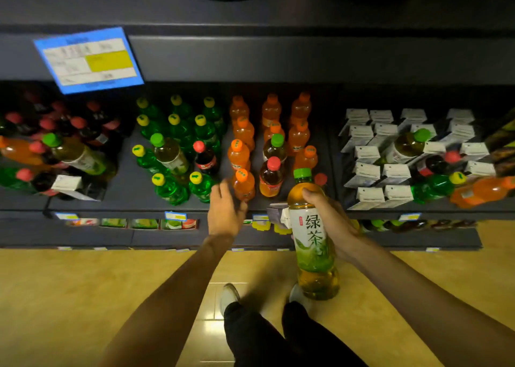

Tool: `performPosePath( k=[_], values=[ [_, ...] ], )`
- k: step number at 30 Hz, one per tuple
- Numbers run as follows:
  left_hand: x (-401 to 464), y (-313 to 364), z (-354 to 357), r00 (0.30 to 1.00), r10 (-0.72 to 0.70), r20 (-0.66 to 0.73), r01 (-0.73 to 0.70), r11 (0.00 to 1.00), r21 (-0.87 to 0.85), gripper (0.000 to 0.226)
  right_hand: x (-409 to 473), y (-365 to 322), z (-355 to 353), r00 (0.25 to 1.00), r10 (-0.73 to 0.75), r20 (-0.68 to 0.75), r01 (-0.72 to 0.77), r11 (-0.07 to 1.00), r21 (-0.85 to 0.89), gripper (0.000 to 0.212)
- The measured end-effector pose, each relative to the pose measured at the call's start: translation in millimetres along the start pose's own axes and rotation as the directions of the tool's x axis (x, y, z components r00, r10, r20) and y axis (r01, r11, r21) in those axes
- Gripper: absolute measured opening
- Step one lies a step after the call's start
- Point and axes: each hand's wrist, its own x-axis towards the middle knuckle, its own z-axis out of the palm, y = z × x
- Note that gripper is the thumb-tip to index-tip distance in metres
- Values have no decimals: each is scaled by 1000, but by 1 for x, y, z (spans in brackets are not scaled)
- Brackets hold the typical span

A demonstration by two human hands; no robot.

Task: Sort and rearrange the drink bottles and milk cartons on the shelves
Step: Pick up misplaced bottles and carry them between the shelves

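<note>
My right hand (330,221) grips a green tea bottle (313,235) with a green cap, held upright in front of the shelf edge. A milk carton (277,212) shows just behind that bottle, partly hidden. My left hand (224,209) reaches toward the shelf with relaxed fingers and holds nothing, close to an orange soda bottle (243,184). On the shelf (133,188) stand green soda bottles (170,188), orange soda bottles (238,155) and stray green tea (170,152) and cola bottles (204,157). Milk cartons (367,155) fill the right side.
At the left lies a mixed pile of cola, orange and tea bottles (55,149). More stray bottles (434,182) lie among the cartons at the right. A blue price sign (89,59) hangs from the upper shelf. A lower shelf (145,223) and the yellow floor (83,297) are below.
</note>
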Motion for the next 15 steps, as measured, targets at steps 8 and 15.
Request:
performPosePath(
  k=[8, 15],
  values=[
    [-48, 37, -1, 859, 385, 338, -345, 922, -174, 78, -11, -3, 2, 994, -3, 106, 7, 999, -35, 97],
    [-53, 66, 6, 896, 335, 290, -273, 933, -234, 55, -20, -9, -25, 980, -50, 191, 51, 999, 0, 67]
  ],
)
